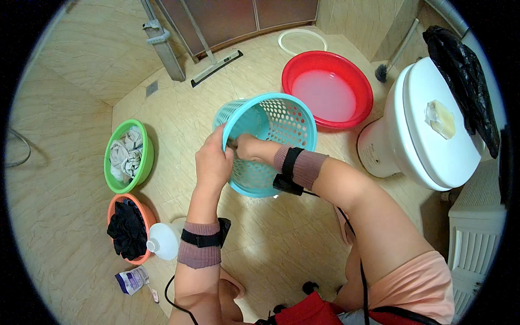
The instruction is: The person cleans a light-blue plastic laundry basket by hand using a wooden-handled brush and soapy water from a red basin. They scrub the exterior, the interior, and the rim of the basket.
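Note:
A turquoise plastic basket (243, 106) with round holes is tilted before me, its mouth facing me. My left hand (214, 160) grips its rim on the left side, thumb at the inner edge. Inside the mouth, near that same rim, is my right hand (248, 147), its fingers curled against the wall. A small dark thing shows at the right fingers; I cannot tell what it is. Both wrists wear mauve knit cuffs with black straps. Behind the basket on the right stands a red basin (287, 77) with cloudy liquid.
Left are a green basin (148, 162) of light clothes, an orange basin (149, 217) of dark clothes, a white plastic jug (164, 240) and a detergent pouch (132, 280). A floor squeegee (217, 68) and white ring (302, 31) lie behind. A toilet (430, 150) stands right, soap (443, 120) on its lid.

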Action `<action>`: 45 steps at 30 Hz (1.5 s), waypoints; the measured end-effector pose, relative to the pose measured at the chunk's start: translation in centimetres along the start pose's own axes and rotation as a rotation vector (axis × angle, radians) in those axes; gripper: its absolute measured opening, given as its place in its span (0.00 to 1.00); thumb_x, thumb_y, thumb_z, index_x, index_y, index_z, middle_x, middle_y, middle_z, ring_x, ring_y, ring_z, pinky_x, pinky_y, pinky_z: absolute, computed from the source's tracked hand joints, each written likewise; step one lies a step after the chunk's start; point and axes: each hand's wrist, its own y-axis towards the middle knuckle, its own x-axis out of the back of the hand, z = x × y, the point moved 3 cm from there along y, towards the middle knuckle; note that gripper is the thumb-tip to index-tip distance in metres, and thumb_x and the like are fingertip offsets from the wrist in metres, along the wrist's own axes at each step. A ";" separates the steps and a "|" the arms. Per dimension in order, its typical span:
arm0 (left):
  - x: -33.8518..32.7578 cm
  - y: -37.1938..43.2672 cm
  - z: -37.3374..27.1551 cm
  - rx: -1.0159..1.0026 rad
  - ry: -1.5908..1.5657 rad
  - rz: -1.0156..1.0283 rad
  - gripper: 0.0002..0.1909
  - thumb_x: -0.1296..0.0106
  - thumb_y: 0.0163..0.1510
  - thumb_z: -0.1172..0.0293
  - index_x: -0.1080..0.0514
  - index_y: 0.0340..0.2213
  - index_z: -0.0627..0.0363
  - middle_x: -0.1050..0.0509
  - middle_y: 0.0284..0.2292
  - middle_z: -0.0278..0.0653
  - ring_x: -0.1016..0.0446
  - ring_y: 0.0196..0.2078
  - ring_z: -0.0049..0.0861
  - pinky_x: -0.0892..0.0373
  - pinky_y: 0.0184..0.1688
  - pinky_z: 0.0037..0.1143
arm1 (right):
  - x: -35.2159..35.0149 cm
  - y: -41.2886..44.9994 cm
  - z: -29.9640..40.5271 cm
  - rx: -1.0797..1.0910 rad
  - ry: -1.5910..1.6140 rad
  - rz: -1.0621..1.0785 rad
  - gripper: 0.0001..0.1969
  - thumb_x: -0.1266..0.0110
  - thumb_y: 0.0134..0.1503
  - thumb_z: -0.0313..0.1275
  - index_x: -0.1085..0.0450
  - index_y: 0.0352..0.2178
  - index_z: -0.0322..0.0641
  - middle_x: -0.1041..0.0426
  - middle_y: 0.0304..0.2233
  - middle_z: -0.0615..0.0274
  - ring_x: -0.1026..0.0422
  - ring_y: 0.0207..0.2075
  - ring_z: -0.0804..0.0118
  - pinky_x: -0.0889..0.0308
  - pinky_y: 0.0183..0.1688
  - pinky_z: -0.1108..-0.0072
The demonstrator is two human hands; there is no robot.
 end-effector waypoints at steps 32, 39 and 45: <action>0.0 0.2 0.4 0.067 0.086 0.053 0.26 0.53 0.46 0.76 0.36 0.50 0.47 0.25 0.30 0.56 0.25 0.34 0.54 0.30 0.39 0.44 | 3.8 -1.8 -0.3 -0.121 -0.109 -0.202 0.16 0.49 0.52 0.29 0.26 0.41 0.33 0.27 0.44 0.43 0.28 0.48 0.44 0.31 0.48 0.63; -0.1 0.4 0.0 0.069 0.150 0.078 0.29 0.51 0.45 0.78 0.37 0.52 0.50 0.24 0.29 0.54 0.24 0.33 0.50 0.29 0.39 0.41 | 6.6 -1.6 -1.6 -0.083 -0.531 -0.452 0.13 0.48 0.51 0.26 0.24 0.38 0.35 0.28 0.44 0.43 0.26 0.44 0.46 0.30 0.46 0.63; -0.2 0.3 0.2 0.053 0.116 0.050 0.30 0.50 0.45 0.78 0.38 0.52 0.52 0.24 0.29 0.56 0.24 0.33 0.51 0.29 0.39 0.41 | 4.5 -3.1 -3.2 -0.136 -0.586 -0.239 0.11 0.48 0.49 0.26 0.22 0.33 0.36 0.23 0.36 0.45 0.24 0.42 0.51 0.29 0.42 0.63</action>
